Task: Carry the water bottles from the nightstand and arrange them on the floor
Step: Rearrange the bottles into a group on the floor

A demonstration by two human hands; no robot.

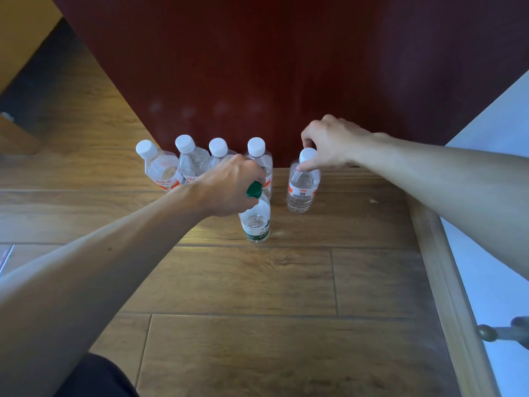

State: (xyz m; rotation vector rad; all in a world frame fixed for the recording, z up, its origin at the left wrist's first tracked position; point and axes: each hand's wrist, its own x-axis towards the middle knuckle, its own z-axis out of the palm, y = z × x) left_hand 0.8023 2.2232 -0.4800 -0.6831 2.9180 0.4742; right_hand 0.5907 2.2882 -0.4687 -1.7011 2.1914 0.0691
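Observation:
Several clear water bottles with white caps and orange labels (192,160) stand in a row on the wooden floor (257,282), against the dark red nightstand (243,67). My left hand (229,187) grips the neck of a green-capped bottle (255,217) that stands upright on the floor in front of the row. My right hand (329,143) holds the cap of a white-capped bottle (303,187) standing at the right end of the row. Part of the row is hidden behind my left hand.
A wooden baseboard (446,282) and a pale wall (492,224) run along the right side. A metal door stop (498,332) sticks out of the wall at the lower right. A dark shadowed gap lies at the far left of the nightstand.

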